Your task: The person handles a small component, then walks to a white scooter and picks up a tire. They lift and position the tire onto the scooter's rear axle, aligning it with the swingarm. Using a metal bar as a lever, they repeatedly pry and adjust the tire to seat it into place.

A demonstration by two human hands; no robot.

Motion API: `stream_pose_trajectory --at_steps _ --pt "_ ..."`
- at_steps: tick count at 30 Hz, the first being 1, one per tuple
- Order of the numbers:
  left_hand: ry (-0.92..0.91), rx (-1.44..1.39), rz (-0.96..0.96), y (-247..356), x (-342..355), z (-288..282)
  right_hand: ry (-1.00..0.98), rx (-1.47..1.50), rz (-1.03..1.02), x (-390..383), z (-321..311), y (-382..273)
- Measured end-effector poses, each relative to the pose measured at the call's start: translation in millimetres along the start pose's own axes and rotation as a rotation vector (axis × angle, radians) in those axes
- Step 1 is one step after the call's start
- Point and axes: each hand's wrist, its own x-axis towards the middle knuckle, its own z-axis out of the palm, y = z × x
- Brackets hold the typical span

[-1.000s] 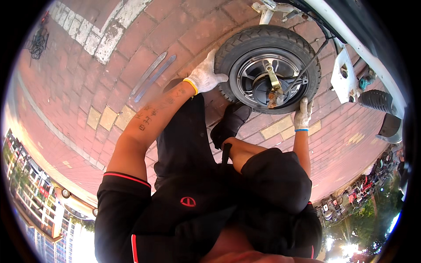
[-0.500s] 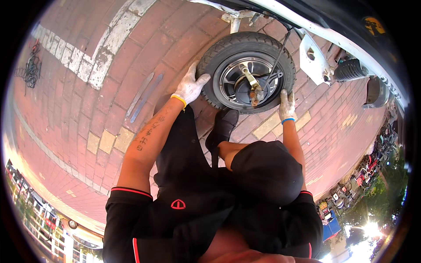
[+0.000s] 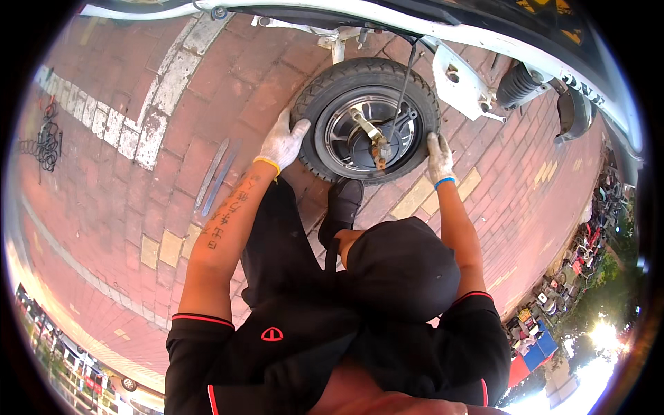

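Observation:
A black-tyred wheel (image 3: 346, 124) with a dark hub motor stands in front of me beside a white vehicle frame. A metal arm with a rusty nut (image 3: 380, 155) sits on its axle, and a black cable (image 3: 403, 86) runs from the hub up to the frame. My left hand (image 3: 282, 143), in a whitish glove with a yellow cuff, grips the tyre's left side, thumb on the sidewall and fingers partly hidden. On the right side, my right hand (image 3: 440, 159), gloved with a blue cuff, is closed against the tyre's edge.
Two flat metal bars (image 3: 218, 176) lie on the brick paving at left. A coiled dark cord (image 3: 47, 145) lies farther left. White bodywork (image 3: 415, 29), a white bracket (image 3: 459, 81) and a black spring (image 3: 520, 86) border the wheel. My shoe (image 3: 344, 202) is close below the tyre.
The whole view has shifted, with the wheel and both hands now farther left in the picture and more bodywork showing at the top. Both hands stay on the tyre.

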Motion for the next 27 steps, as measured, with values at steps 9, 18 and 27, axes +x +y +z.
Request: stream_pose_trajectory --at_steps 9,18,27 --pt "0.138 0.120 0.049 27 24 15 -0.132 -0.381 -0.215 46 -6 -60" --pt "0.044 0.127 -0.039 46 28 1 -0.104 -0.367 -0.259 39 5 -83" --pt "0.078 0.144 0.242 47 67 6 -0.012 -0.469 -0.370 54 19 -83"
